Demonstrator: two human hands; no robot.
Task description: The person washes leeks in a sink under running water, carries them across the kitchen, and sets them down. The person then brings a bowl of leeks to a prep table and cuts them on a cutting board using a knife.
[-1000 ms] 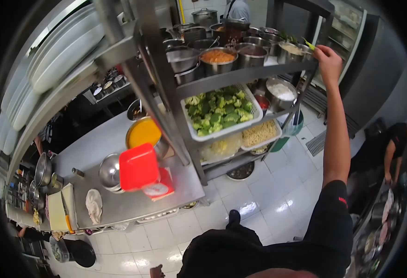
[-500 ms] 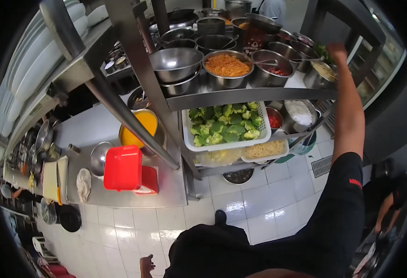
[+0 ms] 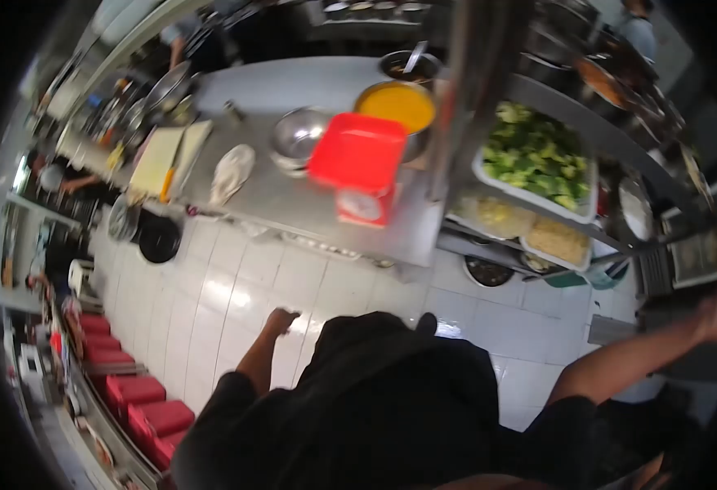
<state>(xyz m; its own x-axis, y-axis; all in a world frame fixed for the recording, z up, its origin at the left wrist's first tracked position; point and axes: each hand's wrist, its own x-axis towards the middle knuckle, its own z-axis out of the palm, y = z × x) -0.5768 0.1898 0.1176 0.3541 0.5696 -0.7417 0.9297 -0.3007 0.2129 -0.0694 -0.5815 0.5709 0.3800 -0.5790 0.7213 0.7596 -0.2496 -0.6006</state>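
My left hand [image 3: 280, 321] hangs over the tiled floor [image 3: 211, 282], fingers partly curled and small in view; whether it holds anything is unclear. At the far right my right hand [image 3: 716, 314] is stretched out, blurred, near the dark edge of the picture, its fingers not distinct. On the steel counter [image 3: 391, 245] stands a red scale [image 3: 364, 206] with a red tray [image 3: 358, 151] on top. Beside it are a steel bowl [image 3: 297, 135] and a pan of orange-yellow liquid [image 3: 395, 104]. A white basket [image 3: 538, 206] of broccoli [image 3: 534, 155] sits on the shelf.
A cloth [image 3: 232, 174] and a cutting board [image 3: 158, 159] with a knife [image 3: 170, 170] lie on the counter. A steel post [image 3: 477, 90] rises at the shelf's left side. Red containers [image 3: 158, 416] line the lower left. Another person [image 3: 638, 37] is at the upper right.
The view has swung left, so the counter now fills the middle. My right hand has come down from the pots at the upper shelf. More of my left arm shows.
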